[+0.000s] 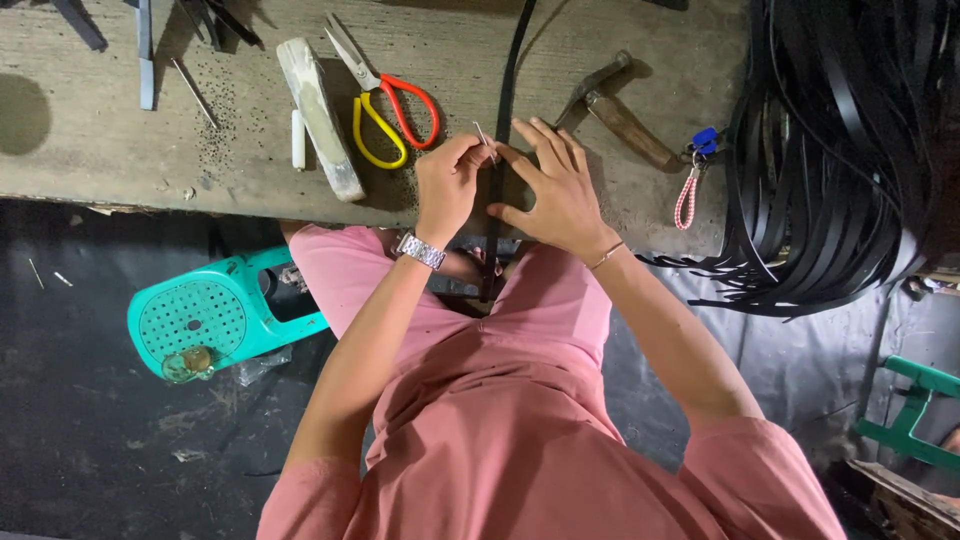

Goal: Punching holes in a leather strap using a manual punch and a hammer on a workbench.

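Wooden workbench (100,150) spans the top of the view, worn grey surface, dark punch debris scattered at its left part. Big bundle of black straps (850,150) piled at the bench's right end, loose ends hanging over the edge.

Person seated at the bench in pink clothes, both forearms reaching up and converging at the bench's near edge. Teal plastic stool (200,320) just to their left on the dark floor; a green stool (915,410) at the right edge.

One black strap (505,90) runs straight from the top of the view down across the bench, passes under both hands and drops off the edge between the knees.

Right hand (555,185): palm down, fingers spread wide, flat on the strap, thumb out to the left. Pins it to the bench, nothing gripped. Thin bracelet at the wrist.

Left hand (447,185): curled closed, fingertips pinching a thin metal awl (484,137) that tilts over the strap. Touches the right hand's index finger. Metal wristwatch (420,250) on that wrist.

Hammer (615,105) with wooden handle just right of the right hand. Whitish sharpening block (318,115) and red-and-yellow scissors (385,100) left of the strap. Blue clip with a pink-white cord (692,180) beside the hammer handle's end.
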